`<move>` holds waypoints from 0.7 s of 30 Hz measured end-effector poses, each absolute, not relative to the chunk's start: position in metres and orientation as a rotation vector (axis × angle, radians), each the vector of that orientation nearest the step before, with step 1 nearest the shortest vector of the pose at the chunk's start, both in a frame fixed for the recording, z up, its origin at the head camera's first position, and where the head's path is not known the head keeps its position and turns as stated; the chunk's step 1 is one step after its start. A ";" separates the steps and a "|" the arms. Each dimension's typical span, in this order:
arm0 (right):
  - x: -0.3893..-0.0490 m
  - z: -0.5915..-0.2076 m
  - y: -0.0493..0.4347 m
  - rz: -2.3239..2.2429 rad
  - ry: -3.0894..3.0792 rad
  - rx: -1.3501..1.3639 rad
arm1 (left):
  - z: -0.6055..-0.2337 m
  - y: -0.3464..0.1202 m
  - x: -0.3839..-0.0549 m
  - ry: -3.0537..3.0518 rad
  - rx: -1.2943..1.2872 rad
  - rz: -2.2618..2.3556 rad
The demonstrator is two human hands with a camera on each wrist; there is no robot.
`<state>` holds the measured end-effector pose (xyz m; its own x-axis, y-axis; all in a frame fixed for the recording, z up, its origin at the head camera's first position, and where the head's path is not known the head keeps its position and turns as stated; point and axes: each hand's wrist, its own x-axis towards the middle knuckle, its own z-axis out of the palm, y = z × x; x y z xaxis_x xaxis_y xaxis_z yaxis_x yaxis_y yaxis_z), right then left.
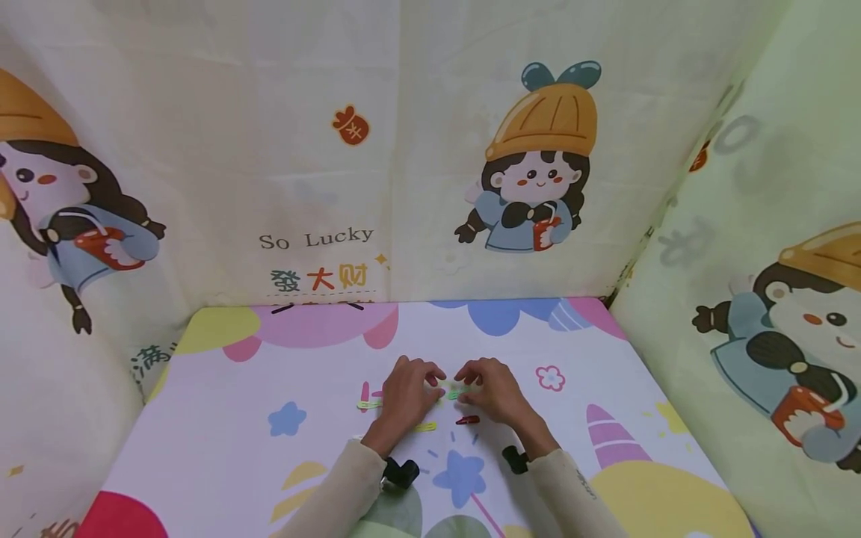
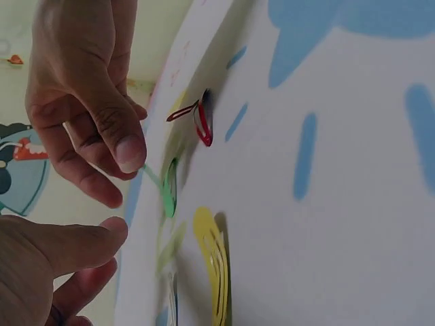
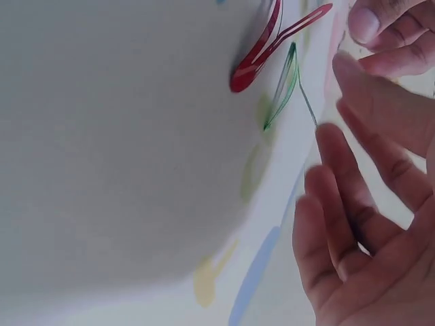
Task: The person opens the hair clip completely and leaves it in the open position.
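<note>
Counter [image 1: 215, 426]: printed
Green snap clip [image 2: 169, 198]: is splayed, perhaps for balance
Left hand [image 1: 406, 392], right hand [image 1: 496, 392]: fingers released, held close

In the head view, the left hand [image 1: 406, 392] hides part of a pink clip [image 1: 377, 394] toward seven o'clock, and the green clip [image 1: 455, 393] near six is too small to make out its shape. Cartoon girls at nine [image 1: 74, 209] and three o'clock [image 1: 800, 359] are cut off by the side edges. In the left wrist view, the bottom edge crops a yellow clip [image 2: 214, 265] at six; the top edge crops the right hand [image 2: 88, 88] at ten. In the right wrist view, the red clip [image 3: 255, 64] at one o'clock runs past the top edge.
</note>
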<state>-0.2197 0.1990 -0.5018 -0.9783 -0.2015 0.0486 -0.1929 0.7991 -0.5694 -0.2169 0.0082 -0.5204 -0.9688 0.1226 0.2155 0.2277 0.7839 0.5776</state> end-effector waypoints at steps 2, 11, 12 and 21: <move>-0.220 -0.500 0.197 -0.936 2.983 -0.338 | -0.519 0.003 -0.216 -2.791 -0.282 -0.948; -0.222 -0.500 0.187 -0.976 2.981 -0.432 | -0.512 -0.025 -0.214 -2.764 -0.251 -0.993; -0.223 -0.500 0.186 -0.988 2.973 -0.437 | -0.511 -0.028 -0.213 -2.764 -0.243 -0.994; -0.227 -0.504 0.168 -0.993 2.940 -0.510 | -0.513 -0.050 -0.210 -2.792 -0.158 -0.995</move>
<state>-0.2273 0.1683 -0.5043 -0.9473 -0.3025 0.1052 -0.3043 0.7478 -0.5900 -0.2105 -0.0503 -0.5131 -0.9794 0.0416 0.1977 0.1572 0.7715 0.6165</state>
